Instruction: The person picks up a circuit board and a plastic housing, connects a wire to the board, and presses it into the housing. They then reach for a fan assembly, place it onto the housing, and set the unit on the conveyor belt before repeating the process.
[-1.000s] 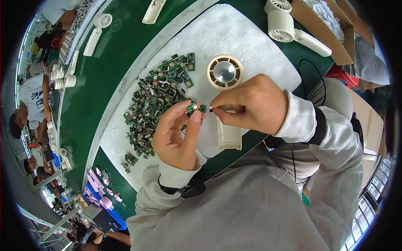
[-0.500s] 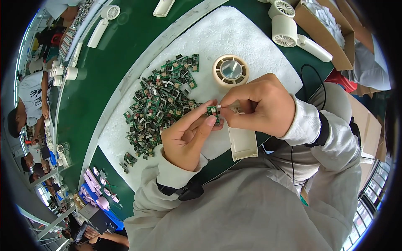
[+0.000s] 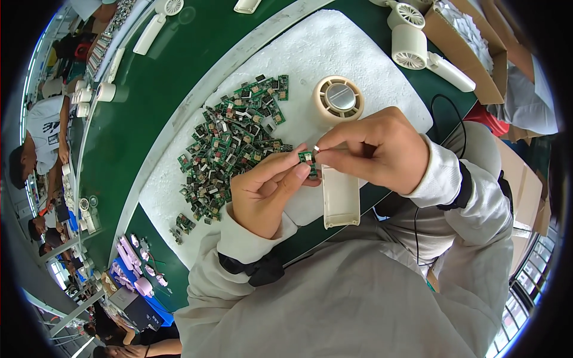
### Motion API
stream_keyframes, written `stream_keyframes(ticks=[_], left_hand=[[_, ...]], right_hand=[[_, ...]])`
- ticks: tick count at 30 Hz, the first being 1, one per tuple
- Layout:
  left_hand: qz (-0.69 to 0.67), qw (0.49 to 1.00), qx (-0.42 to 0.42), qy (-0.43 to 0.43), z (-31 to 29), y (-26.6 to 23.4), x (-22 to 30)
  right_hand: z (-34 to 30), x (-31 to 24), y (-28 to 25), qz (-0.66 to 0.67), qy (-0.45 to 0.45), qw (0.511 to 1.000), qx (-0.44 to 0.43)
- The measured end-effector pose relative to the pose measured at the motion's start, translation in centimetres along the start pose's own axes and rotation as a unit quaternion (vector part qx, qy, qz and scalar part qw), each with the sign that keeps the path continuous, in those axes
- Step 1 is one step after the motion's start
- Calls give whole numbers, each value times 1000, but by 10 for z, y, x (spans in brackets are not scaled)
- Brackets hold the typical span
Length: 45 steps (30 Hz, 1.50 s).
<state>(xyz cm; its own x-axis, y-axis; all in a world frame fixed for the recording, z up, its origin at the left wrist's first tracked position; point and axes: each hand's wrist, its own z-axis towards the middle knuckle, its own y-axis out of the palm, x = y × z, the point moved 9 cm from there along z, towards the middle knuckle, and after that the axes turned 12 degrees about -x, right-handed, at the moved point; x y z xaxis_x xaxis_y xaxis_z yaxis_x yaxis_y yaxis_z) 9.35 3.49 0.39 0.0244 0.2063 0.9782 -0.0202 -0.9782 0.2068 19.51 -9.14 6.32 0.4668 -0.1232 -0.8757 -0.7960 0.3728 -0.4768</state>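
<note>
My left hand (image 3: pixel 262 194) pinches a small green circuit board (image 3: pixel 307 158) between thumb and fingertips. Close beside the board's right edge, my right hand (image 3: pixel 376 152) grips a tiny white connector (image 3: pixel 316 148) between thumb and forefinger. Any wires on the connector are hidden by the fingers. Under the right hand lies a cream handheld fan (image 3: pixel 341 200); its open handle shell points toward me, and its round head with a silver disc rests beyond the hand. A heap of green circuit boards (image 3: pixel 233 143) lies left of my hands on a white foam sheet (image 3: pixel 286 51).
Another cream fan (image 3: pixel 409 45) stands at the far right beside a cardboard box (image 3: pixel 462 51) with white pieces. Pink parts (image 3: pixel 134 259) lie on a blue tray at lower left. A black cable (image 3: pixel 459 128) hangs at right. Other people sit across the green table (image 3: pixel 140 89).
My right hand has shifted slightly right, with the white connector now a little apart from the board. The fan's head has swung slightly right and its handle end slightly left.
</note>
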Motion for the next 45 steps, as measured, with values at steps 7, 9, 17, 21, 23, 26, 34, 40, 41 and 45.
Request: stream_keyframes(ticks=[7,9,17,21,23,26,34,40,41,45], left_hand=[[-84,994,-57,29,1,7,1],[-86,994,-55,32,0,7,0],[-79,995,-46,31,1,8,-1],[-49,998,-2,30,-4,4,1],[6,997,70,30,-9,-3,5],[60,992,102,36,-10,-1,16],[183,972,131,66,-9,-1,33],[254,958,116,71,-11,3,36],[274,951,112,85,-11,5,39],[330,932,102,109,-15,11,44]], right_hand=[[-1,9,4,78,45,995,-41],[-1,12,6,93,43,994,-35],[-2,18,6,91,66,993,-33],[-4,3,3,44,36,998,19],[-1,-1,-1,37,31,998,38],[1,-2,-5,31,25,996,76],[-2,-33,5,-225,-132,960,97],[-3,-41,9,-284,-164,942,75],[-3,-41,9,-287,-165,941,69],[-6,-42,7,-258,-179,946,80]])
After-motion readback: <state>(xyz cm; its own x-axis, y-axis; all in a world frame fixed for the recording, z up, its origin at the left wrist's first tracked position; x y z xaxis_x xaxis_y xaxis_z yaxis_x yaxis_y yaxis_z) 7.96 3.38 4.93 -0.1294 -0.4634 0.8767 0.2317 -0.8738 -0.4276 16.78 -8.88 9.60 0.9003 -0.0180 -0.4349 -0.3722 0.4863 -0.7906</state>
